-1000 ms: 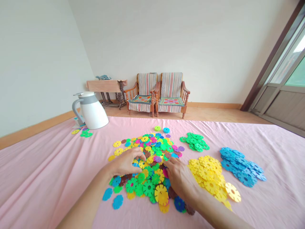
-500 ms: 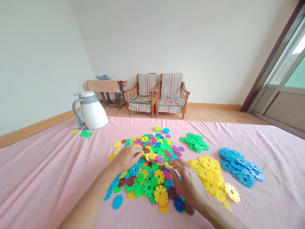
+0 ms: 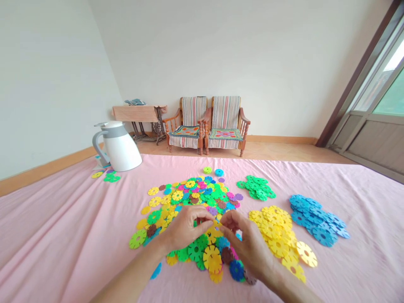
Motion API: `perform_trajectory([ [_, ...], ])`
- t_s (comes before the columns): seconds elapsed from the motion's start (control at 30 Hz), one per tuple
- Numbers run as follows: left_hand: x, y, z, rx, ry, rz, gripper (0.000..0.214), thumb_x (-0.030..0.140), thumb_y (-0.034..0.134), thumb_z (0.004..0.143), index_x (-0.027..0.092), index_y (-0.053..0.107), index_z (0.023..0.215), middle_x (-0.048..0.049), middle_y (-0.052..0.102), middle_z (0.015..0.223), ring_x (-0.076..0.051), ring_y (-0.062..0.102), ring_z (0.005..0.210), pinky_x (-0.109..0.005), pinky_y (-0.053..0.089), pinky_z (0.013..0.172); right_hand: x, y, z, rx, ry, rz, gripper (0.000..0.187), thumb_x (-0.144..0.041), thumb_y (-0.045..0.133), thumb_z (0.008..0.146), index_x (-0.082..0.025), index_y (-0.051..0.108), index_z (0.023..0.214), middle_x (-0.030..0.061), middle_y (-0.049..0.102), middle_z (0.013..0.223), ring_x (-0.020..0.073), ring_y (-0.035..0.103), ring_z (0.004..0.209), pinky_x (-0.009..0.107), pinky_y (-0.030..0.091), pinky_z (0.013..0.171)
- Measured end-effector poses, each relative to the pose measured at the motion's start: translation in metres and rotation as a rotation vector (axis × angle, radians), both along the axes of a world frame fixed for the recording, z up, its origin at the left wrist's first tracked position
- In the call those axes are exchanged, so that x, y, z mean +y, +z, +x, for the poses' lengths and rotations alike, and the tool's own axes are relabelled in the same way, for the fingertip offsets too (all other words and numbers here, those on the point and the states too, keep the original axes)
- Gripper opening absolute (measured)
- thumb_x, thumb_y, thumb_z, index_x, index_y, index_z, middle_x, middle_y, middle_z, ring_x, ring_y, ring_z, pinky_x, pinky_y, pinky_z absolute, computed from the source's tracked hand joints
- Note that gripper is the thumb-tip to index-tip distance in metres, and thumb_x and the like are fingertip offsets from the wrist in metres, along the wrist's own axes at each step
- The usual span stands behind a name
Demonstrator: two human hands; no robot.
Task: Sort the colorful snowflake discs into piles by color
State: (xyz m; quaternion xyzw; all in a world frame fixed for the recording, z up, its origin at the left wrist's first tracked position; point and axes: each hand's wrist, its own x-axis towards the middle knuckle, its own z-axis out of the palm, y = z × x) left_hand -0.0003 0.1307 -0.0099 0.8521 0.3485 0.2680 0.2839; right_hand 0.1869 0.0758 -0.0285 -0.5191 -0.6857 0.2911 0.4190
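**Head view.** A heap of mixed coloured discs [image 3: 202,198] is spread on a pink sheet [image 3: 63,235]. Both hands are held low over its near edge. The left hand [image 3: 186,229] is brought in from the left and the right hand [image 3: 251,246] from the right, so that their fingertips almost meet above the middle of the heap.

The grip of each hand is curled, with thumb and fingertips drawn close together as in a pinch. Whether a disc is caught in either grip cannot be told, because the pieces are small and the colours run into the heap beneath.

The nearest discs lie directly under and just ahead of the two grips, flat on the sheet. They are round, so no long axis is shown. The yellow and green pieces under the gap are about equally near to either hand.

Three sorted groups are seen to the right:
- A yellow pile [image 3: 277,229] lies just beside the right hand and well apart from the left.
- A blue pile [image 3: 317,219] lies farther right.
- A green pile [image 3: 257,188] lies beyond, past the heap.

A white jug [image 3: 118,145] stands at the far left of the sheet. Two striped armchairs [image 3: 208,122] are set against the back wall.
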Motion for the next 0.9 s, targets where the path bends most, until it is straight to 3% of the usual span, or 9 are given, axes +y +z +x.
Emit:
perform_trajectory([
  [0.1,0.0,0.0,-0.002,0.039,-0.065,-0.019,0.017,0.029,0.057,0.086,0.024,0.07,0.097,-0.0021,0.067,0.087,-0.016,0.061,0.081,-0.027,0.047,0.076,0.003,0.004,0.018,-0.03,-0.042,0.009,0.014,-0.028,0.049,0.085,-0.021,0.057,0.076,-0.0015,0.06,0.067,0.0124,0.055,0.061,0.024,0.044,0.058],
  [0.23,0.001,0.004,-0.009,0.174,-0.11,0.033,0.025,0.024,0.066,0.078,0.027,0.068,0.103,-0.0036,0.061,0.101,-0.019,0.056,0.097,-0.032,0.044,0.088,0.007,0.008,0.068,-0.137,-0.166,-0.004,0.018,-0.033,0.048,0.083,-0.021,0.06,0.077,0.0002,0.064,0.067,0.0152,0.059,0.063,0.027,0.046,0.061],
  [0.37,0.0,0.006,-0.01,0.253,-0.136,0.024,0.028,0.02,0.068,0.075,0.026,0.067,0.102,-0.003,0.057,0.103,-0.02,0.054,0.097,-0.033,0.044,0.088,0.006,0.003,0.12,-0.28,-0.217,-0.102,0.019,-0.034,0.049,0.081,-0.021,0.061,0.075,0.0016,0.067,0.069,0.0175,0.061,0.065,0.029,0.047,0.064],
  [0.47,0.0,0.006,-0.009,0.258,-0.162,0.004,0.019,0.016,0.064,0.075,0.023,0.066,0.093,-0.0024,0.057,0.097,-0.02,0.055,0.096,-0.032,0.044,0.086,0.004,-0.004,0.138,-0.343,-0.193,-0.158,0.02,-0.034,0.048,0.08,-0.022,0.062,0.073,0.0018,0.067,0.07,0.0182,0.063,0.066,0.03,0.047,0.064],
  [0.67,0.0,0.009,-0.009,0.285,-0.179,-0.009,0.035,0.023,0.07,0.072,0.025,0.063,0.106,-0.0038,0.056,0.104,-0.021,0.052,0.1,-0.034,0.041,0.089,0.006,-0.003,0.12,-0.325,-0.323,0.007,0.027,-0.042,0.046,0.083,-0.023,0.064,0.086,0.005,0.07,0.087,0.0215,0.065,0.08,0.036,0.048,0.074],
  [0.9,0.001,0.012,-0.01,0.242,-0.164,-0.05,0.02,0.016,0.066,0.071,0.021,0.061,0.09,-0.0007,0.058,0.095,-0.018,0.053,0.092,-0.03,0.042,0.082,0.003,-0.003,0.087,-0.303,-0.281,0.079,0.026,-0.038,0.044,0.088,-0.023,0.064,0.085,0.0031,0.068,0.084,0.0182,0.063,0.073,0.033,0.049,0.07],
])
